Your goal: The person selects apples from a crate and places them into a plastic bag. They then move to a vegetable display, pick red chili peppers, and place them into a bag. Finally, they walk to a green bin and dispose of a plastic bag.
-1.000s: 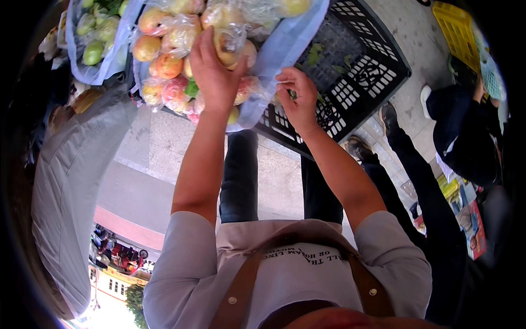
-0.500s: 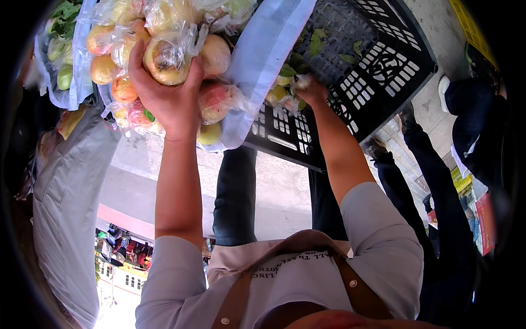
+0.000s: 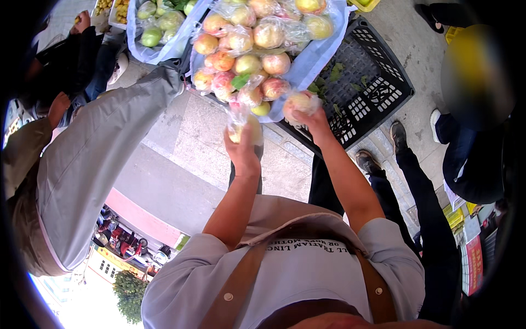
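Note:
My left hand is closed around a pale yellow fruit wrapped in clear plastic, just in front of the lined fruit container. In my right hand is a pink-and-yellow wrapped fruit, over the near left corner of a black plastic crate. Several round wrapped fruits, yellow to red, are heaped in the container with a pale blue lining. A green leaf lies among them. Loose leaves are scattered inside the black crate.
Green wrapped fruits fill another blue-lined container at the upper left. A large grey cloth hangs on the left, near other people. Another person's dark-clad legs stand right of the crate. Stone paving lies below.
My left hand has come down from the heap and now holds a pale yellow fruit in front of it. My right hand has risen from the crate with a wrapped fruit. The view has shifted.

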Available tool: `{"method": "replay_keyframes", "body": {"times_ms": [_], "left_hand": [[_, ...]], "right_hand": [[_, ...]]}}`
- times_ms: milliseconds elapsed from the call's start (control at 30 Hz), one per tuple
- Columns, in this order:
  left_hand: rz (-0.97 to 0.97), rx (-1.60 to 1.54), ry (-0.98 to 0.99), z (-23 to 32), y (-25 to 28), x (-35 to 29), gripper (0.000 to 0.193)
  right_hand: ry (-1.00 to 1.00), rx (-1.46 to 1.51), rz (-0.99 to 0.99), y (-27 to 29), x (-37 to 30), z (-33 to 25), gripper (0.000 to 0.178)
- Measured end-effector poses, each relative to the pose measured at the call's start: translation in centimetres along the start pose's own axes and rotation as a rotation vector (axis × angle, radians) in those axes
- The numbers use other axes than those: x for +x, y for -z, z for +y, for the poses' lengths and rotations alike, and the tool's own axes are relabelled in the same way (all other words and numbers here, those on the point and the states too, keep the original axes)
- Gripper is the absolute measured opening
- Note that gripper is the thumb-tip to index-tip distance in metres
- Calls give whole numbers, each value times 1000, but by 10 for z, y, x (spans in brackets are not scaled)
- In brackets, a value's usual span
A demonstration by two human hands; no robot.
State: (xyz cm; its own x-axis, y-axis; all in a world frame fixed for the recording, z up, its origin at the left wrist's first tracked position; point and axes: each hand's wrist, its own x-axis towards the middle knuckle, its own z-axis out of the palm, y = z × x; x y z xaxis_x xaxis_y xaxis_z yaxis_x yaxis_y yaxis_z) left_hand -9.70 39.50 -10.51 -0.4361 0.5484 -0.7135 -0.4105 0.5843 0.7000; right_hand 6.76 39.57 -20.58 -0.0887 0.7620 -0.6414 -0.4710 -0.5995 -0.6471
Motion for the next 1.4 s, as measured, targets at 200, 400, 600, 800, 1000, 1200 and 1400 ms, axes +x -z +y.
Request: {"method": "replay_keyframes", "body": {"times_ms": [200, 400, 600, 800, 1000, 1200, 1400], "left_hand": [[-142, 257, 103, 42, 67, -41, 51], [-428, 444, 53, 94, 114, -54, 56], [-1201, 432, -184, 108, 92, -82, 64], [-1746, 817, -332, 238, 73, -237, 84], [-2135, 951, -64, 158, 81, -214, 102], [-2404, 1421, 223, 123, 102, -286, 82], [-2595, 1893, 121, 51, 134, -342, 72]], "right_hand": [[381, -890, 413, -81, 52, 9, 53], [24, -212, 153, -130, -95, -51, 33], [98, -13, -111, -208, -265, -127, 44], [393, 57, 196, -215, -342, -101, 36], [404, 400, 399, -249, -456, -94, 48], [871, 581, 396, -285, -540, -10, 29], [656, 1010, 1312, -338, -586, 128, 46]]}}
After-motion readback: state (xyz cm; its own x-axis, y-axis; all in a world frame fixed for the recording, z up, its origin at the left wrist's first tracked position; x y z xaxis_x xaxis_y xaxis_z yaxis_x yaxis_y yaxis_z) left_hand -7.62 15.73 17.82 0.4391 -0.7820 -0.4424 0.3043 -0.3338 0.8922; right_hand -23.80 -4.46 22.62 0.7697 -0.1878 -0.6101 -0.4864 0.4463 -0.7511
